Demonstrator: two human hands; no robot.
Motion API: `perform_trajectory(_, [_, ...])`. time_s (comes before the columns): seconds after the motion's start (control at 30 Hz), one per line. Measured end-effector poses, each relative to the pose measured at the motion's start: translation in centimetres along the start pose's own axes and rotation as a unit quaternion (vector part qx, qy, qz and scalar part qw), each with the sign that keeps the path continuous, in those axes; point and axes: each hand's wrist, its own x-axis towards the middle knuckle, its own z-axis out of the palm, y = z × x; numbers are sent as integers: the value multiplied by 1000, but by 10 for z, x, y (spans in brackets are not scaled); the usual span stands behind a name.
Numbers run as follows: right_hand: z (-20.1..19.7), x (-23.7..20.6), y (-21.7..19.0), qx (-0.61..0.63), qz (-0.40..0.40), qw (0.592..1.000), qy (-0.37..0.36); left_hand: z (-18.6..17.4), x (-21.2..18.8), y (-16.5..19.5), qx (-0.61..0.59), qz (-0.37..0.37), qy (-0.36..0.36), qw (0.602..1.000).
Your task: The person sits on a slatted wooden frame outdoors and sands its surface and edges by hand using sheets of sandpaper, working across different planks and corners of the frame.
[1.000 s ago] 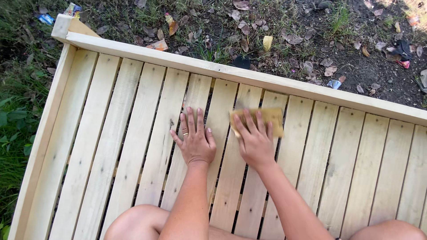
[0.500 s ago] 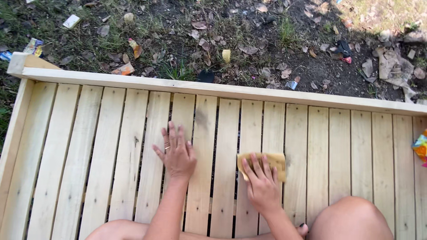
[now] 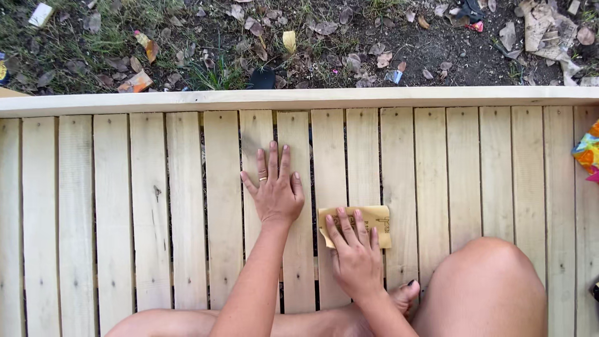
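My right hand (image 3: 354,253) presses flat on a tan sheet of sandpaper (image 3: 373,221) that lies on the pale wooden slats (image 3: 187,206) of a slatted panel. My left hand (image 3: 274,190) lies flat on the slats just to the left, fingers spread, a ring on one finger, holding nothing. Both forearms reach up from the bottom of the head view. My knee (image 3: 493,281) is raised at the lower right and my other leg lies along the bottom edge.
A wooden rail (image 3: 299,98) caps the far edge of the panel. Beyond it is bare soil with dry leaves, grass and litter (image 3: 137,81). A bright multicoloured object (image 3: 588,153) sits at the right edge of the slats.
My right hand has slid the sandpaper down the slats toward me. My left hand stays planted flat on the wood beside it. The view has shifted to the right along the panel.
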Motion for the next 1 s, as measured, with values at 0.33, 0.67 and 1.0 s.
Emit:
perform_trajectory(0.33, [-5,182,7,55,-28,993,103,-1,4,1,15,-9,-10,1000])
perform_trajectory(0.67, [16,59,17,-56,-19,997,57,4,3,2,11,-5,5,1000])
perform_trajectory(1.0, [-7,107,5,-34,-9,998,44,-2,6,3,6,-6,8,1000])
